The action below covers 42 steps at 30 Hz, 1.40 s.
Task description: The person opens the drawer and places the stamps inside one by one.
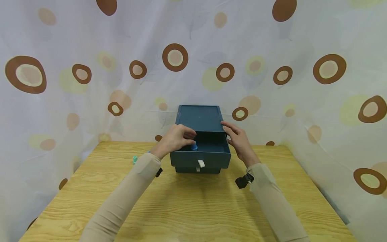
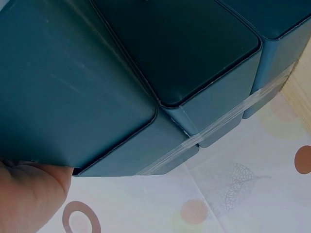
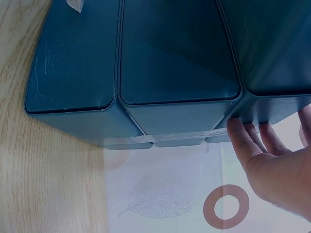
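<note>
Wood-grain table (image 1: 187, 205), boxy teal plastic drawer unit (image 1: 199, 117)

right hand (image 3: 272, 160) | straight fingers touching blue drawer box (image 3: 175, 58) | wooden table (image 3: 43, 165)

Wooden table (image 1: 193, 208) (drawer box (image 1: 200, 141), perhaps caps (image 1: 134, 159))

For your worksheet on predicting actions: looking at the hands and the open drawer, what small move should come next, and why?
Probably the left hand should release the blue cap, since it already sits low inside the open upper drawer while the right hand rests on the drawer box.
</note>
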### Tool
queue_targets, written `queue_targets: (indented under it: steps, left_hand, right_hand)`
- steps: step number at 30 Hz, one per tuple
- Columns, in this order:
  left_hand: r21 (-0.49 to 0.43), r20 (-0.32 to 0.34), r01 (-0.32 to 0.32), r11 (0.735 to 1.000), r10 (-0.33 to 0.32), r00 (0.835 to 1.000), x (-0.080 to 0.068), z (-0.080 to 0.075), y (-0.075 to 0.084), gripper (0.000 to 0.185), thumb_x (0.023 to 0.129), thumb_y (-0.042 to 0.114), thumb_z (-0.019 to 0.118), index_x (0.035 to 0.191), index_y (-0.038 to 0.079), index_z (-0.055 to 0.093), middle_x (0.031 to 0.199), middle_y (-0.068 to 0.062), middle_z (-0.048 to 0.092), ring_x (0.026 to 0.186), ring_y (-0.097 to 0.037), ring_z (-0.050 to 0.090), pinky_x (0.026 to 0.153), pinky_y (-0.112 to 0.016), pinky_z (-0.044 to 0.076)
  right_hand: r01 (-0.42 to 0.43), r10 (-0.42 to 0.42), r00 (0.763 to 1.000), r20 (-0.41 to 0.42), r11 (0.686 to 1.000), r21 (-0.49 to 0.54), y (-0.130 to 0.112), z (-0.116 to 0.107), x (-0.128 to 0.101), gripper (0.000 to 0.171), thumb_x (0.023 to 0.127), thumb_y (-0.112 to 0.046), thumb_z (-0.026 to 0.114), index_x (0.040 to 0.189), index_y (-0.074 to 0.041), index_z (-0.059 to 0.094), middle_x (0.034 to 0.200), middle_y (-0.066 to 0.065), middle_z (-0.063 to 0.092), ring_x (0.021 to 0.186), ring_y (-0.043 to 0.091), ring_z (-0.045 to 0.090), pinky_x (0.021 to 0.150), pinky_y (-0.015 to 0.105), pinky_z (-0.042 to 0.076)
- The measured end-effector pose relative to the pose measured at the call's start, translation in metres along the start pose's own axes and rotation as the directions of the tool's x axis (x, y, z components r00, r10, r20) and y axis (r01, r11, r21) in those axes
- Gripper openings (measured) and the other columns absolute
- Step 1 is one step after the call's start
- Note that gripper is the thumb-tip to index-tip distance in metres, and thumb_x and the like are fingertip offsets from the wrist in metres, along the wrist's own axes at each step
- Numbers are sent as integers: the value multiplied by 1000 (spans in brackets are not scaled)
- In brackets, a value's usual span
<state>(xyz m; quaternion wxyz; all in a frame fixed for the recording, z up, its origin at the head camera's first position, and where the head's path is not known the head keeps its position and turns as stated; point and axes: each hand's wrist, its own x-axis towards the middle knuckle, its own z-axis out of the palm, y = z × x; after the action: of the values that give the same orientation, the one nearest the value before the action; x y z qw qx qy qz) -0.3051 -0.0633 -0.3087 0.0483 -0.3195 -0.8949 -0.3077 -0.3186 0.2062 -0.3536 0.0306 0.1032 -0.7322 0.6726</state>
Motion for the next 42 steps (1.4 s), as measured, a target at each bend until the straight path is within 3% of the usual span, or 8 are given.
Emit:
queue_targets:
  steps: [9, 15, 22, 28, 35, 38, 42]
  left_hand:
    - [-95, -11, -27, 995, 26, 1000, -1, -1, -5, 31, 91, 12, 71, 120, 3, 70, 113, -10, 73, 102, -20, 71, 88, -31, 57]
    - [-146, -82, -98, 984, 87, 993, -3, -3, -9, 24, 90, 11, 71, 112, 2, 73, 105, -10, 74, 93, -19, 72, 82, -29, 58]
    - [-178, -184, -136, 975, 102, 978, -8, -5, -13, 20, 90, 11, 72, 107, 2, 74, 100, -9, 75, 87, -18, 71, 78, -29, 58]
    - [-192, -318, -169, 967, 101, 943, -16, -5, -18, 15, 90, 11, 71, 103, 3, 75, 96, -8, 75, 82, -15, 71, 74, -28, 59]
    - [-222, -470, -212, 952, 86, 879, -28, -3, -27, 13, 90, 9, 72, 98, 1, 76, 93, -10, 75, 78, -18, 71, 71, -23, 57]
    - [-225, -517, -207, 952, 64, 854, -33, -3, -30, 11, 89, 10, 73, 96, 3, 76, 92, -10, 75, 76, -19, 70, 69, -19, 55]
    - [-239, -543, -202, 950, 42, 839, -37, -4, -33, 10, 87, 8, 74, 95, 3, 77, 90, -13, 75, 73, -22, 69, 66, -18, 54]
  right_hand:
    - [1, -1, 1000, -2, 1000, -3, 1, 0, -1, 51, 101, -42, 52, 146, -19, 49, 160, 5, 32, 147, 28, 29, 117, 56, 27]
    - [-4, 4, 1000, -2, 1000, 4, -1, 1, 0, 51, 100, -42, 53, 146, -19, 49, 159, 3, 33, 147, 27, 29, 117, 55, 28]
    - [-2, 2, 1000, 3, 1000, -6, -1, 3, 1, 51, 100, -43, 52, 146, -19, 49, 160, 3, 31, 148, 28, 28, 117, 55, 28]
    - [-14, 14, 1000, -11, 1000, -4, 0, 2, 1, 52, 100, -44, 53, 145, -20, 50, 159, 3, 33, 146, 27, 31, 117, 56, 28]
    - [-12, 12, 1000, -8, 1000, -5, 1, 1, -1, 52, 99, -44, 54, 145, -20, 50, 159, 4, 33, 146, 27, 32, 117, 55, 28]
    - [-6, 6, 1000, -2, 1000, -4, 1, 1, -1, 52, 100, -43, 53, 146, -19, 49, 159, 4, 33, 147, 28, 31, 117, 55, 28]
    - [-7, 7, 1000, -9, 1000, -1, 0, 1, 0, 51, 100, -43, 53, 145, -20, 50, 159, 3, 33, 147, 28, 30, 117, 55, 28]
